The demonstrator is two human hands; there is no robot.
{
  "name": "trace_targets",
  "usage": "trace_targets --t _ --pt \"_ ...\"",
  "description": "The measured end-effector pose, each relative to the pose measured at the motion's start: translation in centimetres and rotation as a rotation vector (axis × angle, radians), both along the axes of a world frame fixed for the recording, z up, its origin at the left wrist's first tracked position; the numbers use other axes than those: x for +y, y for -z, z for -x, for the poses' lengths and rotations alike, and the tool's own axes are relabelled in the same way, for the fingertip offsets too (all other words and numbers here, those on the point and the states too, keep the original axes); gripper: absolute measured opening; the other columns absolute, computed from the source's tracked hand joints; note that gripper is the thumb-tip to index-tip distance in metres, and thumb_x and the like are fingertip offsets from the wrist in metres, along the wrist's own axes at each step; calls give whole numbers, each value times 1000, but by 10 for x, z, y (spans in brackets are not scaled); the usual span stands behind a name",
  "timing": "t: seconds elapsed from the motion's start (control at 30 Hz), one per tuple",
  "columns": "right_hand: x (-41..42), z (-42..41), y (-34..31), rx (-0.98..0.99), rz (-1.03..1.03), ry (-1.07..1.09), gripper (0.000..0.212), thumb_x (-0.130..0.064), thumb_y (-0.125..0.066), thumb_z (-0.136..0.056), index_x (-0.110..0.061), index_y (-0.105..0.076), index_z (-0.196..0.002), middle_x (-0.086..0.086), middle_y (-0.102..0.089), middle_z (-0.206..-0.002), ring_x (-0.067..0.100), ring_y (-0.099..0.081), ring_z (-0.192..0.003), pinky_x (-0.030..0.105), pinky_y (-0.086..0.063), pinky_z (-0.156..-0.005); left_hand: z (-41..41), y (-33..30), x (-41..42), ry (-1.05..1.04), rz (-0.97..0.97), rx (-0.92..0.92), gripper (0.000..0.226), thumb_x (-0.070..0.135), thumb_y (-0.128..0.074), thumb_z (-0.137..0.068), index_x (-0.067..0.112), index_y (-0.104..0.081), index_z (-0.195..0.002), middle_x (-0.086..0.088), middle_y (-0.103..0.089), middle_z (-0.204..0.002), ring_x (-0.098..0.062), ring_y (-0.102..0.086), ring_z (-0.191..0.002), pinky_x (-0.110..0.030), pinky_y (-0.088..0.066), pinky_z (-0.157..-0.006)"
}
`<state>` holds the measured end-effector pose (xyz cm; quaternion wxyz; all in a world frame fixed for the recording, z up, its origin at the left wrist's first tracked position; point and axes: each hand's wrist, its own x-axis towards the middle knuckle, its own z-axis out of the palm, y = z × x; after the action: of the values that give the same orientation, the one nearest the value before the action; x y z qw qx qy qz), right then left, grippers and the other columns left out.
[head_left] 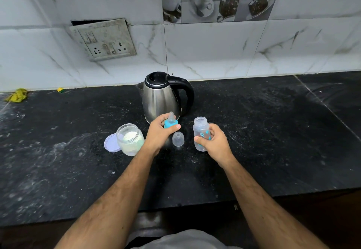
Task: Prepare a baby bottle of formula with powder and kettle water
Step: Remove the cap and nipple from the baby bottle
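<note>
Both hands grip: left hand [159, 134] holds the teat ring [171, 123], right hand [212, 142] the empty bottle [201, 129]; powder and water remain.

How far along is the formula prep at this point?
Early. Done: the dome cap stands on the counter, the powder jar is open with its lid beside it. In hand: left hand holds the teat ring, right hand the bottle, which looks empty. Left: powder, water from the kettle, closing.
</note>
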<state>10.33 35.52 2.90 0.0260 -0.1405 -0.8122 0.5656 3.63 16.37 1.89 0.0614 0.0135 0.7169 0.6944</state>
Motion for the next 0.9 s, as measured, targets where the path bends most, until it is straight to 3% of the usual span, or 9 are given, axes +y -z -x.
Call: trace_targets --t 0.33,0.6,0.9 --pt "1 0 6 -27 16 -14 42 -16 -81 -76 -17 -59 -111 4 -68 -111 22 -65 -106 48 -51 -96 -30 61 -20 -108 324 6 43 7 -82 -73 27 -64 -108 6 -71 -106 -15 -68 -101 -38 -53 -97" --pt "2 -2 10 -41 -10 -53 43 -17 -82 -76 -19 -58 -112 1 -68 -112 19 -64 -107 47 -52 -97 -31 77 -17 -125 572 55 66 11 -85 -69 20 -60 -130 3 -72 -115 -15 -66 -105 -19 -42 -89" --pt "4 -1 12 -38 -29 -63 46 -13 -82 -76 -16 -58 -115 2 -67 -115 20 -63 -109 46 -51 -98 -15 80 -18 -125 607 -11 75 8 -84 -71 12 -53 -139 -8 -68 -126 -24 -64 -115 -33 -47 -102"
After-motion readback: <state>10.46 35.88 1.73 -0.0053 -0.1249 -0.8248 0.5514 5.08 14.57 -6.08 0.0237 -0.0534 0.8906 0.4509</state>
